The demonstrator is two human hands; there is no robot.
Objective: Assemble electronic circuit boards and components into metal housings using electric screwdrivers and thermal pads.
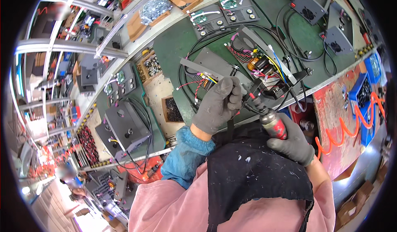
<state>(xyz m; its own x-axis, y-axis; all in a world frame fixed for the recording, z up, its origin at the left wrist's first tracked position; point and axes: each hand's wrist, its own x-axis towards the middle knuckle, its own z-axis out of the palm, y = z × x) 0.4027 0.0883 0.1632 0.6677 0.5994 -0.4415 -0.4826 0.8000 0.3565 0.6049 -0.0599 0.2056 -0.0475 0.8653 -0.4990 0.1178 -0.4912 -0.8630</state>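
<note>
My right hand (291,141), in a grey glove, is wrapped round a red and black power screwdriver (273,123). Its narrow tip points up and left, toward the nearest dark metal housing. Close to that tip, my left hand (219,103) is gloved too, its fingers curled together in a pinch; what they hold, if anything, is too small or hidden to name. Just beyond both hands lies an opened housing with a grey panel (213,62) and coloured wires. To its right, another open unit shows a copper coil (252,63) and yellow and blue wires.
Black cables (289,37) loop over the green mat (169,41). Panels with circuit boards (202,19) lie at the back. Small screws fill a box (173,109) on the left, near another dark housing (126,126). A coiled orange hose (343,126) hangs at right beside blue bins (364,93).
</note>
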